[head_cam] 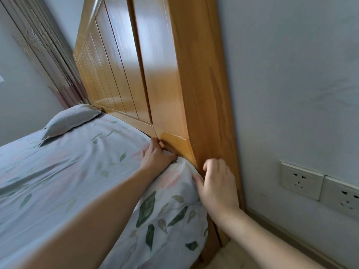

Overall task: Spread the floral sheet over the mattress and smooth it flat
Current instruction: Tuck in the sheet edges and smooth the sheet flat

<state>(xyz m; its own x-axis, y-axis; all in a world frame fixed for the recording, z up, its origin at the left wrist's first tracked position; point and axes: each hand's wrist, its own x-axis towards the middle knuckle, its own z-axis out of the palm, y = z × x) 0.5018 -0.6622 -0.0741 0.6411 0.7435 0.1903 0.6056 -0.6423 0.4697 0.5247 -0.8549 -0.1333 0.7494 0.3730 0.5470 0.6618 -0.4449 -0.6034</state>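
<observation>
Pressed down at the corner of the bed, the left hand [155, 156] lies on the floral sheet [81, 171] with its fingers reaching into the gap where the mattress meets the wooden headboard [165, 78]; the fingertips are hidden in that gap, so I cannot tell whether they pinch cloth or only push it. Just to the right of it, the right hand [217, 183] rests at the side of the same corner, fingers loosely curled against the headboard post, thumb touching the sheet where it drapes over the mattress edge; whether it grips any cloth is unclear. Between the two hands the sheet bulges in a rounded fold. Away to the left the sheet covers the bed top with shallow creases, and a grey pillow [70, 119] lies on it beside the headboard. Right of the hands, two wall sockets [318, 188] sit on the pale wall [291, 74].
</observation>
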